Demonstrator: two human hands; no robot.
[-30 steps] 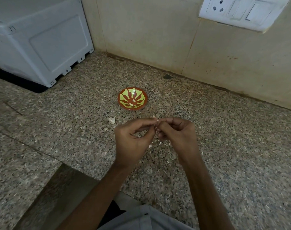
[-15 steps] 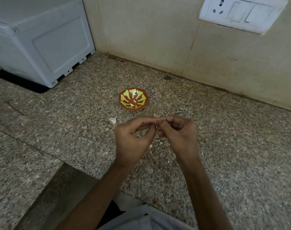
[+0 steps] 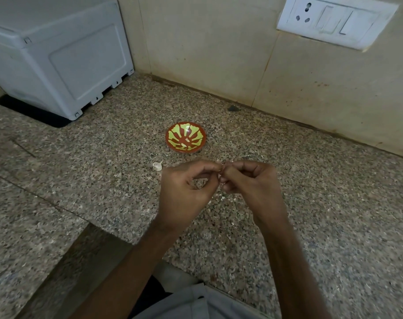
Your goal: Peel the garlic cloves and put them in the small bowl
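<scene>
Over the countertop [image 3: 333, 203] middle, pinching a barely visible garlic clove [image 3: 221, 173] between curled fingertips of left hand [image 3: 186, 189] and right hand [image 3: 253, 183], just short of the small bowl [image 3: 186, 137] toward the wall [image 3: 218, 54].

Counter [image 3: 333, 203]: speckled granite, meets tiled wall at back.
Small bowl [image 3: 186, 137]: red/yellow, just beyond grip, slightly left.
Garlic piece [image 3: 157, 166]: white, near grip, to its left.
Peel bits [image 3: 221, 198]: right under grip.
Grey box [image 3: 58, 54]: far back-left of grip, on black mat [image 3: 32, 112].
</scene>
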